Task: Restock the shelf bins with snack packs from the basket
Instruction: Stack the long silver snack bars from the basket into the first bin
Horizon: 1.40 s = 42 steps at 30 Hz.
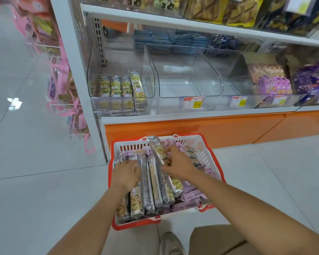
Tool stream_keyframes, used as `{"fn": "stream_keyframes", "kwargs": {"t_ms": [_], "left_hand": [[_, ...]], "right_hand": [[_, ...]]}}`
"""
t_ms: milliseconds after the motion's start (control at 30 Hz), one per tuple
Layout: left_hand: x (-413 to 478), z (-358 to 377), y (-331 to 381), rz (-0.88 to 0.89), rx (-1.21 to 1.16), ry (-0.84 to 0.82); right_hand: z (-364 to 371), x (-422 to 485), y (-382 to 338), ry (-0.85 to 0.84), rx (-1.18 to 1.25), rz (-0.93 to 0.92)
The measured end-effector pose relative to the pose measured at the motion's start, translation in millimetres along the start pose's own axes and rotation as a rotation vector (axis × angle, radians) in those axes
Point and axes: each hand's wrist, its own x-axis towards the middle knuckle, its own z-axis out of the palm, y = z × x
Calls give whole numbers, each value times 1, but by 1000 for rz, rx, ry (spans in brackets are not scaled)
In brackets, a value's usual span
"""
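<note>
Apparently open middle bin (189, 90) beside stocked bin (149, 80)

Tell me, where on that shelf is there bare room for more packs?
The clear bin right of the yellow-pack bin is bare; its neighbour toward the purple packs looks bare too. The basket is crowded with long packs.

Left forearm (92, 218), right forearm (247, 201), left hand (126, 174), right hand (180, 165): bare. Legwear: khaki-brown fabric (219, 240) at 5 o'clock. Footwear: one grey-beige shoe (170, 243), rounded toe, at 6 o'clock.
</note>
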Motion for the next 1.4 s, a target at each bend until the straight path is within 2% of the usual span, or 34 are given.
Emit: {"fn": "stream_keyframes", "kwargs": {"t_ms": [100,167,367,467,567,633,800,900,1000,1133,1400], "left_hand": [[-5,-14,32,-144,-671,-60],[-5,-24,46,-148,-876,-28],[-10,-55,60,-148,-911,260],[-8,-73,61,-99,-948,300],[-9,-92,69,-28,-1004,309],[-9,-106,72,34,-911,356],[6,-130,48,278,-160,629],[20,-135,33,335,155,604],[33,-139,20,304,386,559],[45,-141,7,334,458,599],[66,-125,-8,454,427,792]], "right_hand": [[-11,-12,-26,25,-1,-139],[-16,-19,-41,21,-7,-221],[-32,-34,-65,11,-36,-302],[-46,-37,-73,27,-30,-338],[-66,-35,-88,113,-16,-370],[-83,-32,-101,178,19,-371],[-120,0,-134,309,65,-311],[-132,35,-154,347,23,-276],[-137,72,-175,382,-10,-244],[-137,117,-195,403,-45,-170],[-110,173,-203,415,-211,-102]]}}
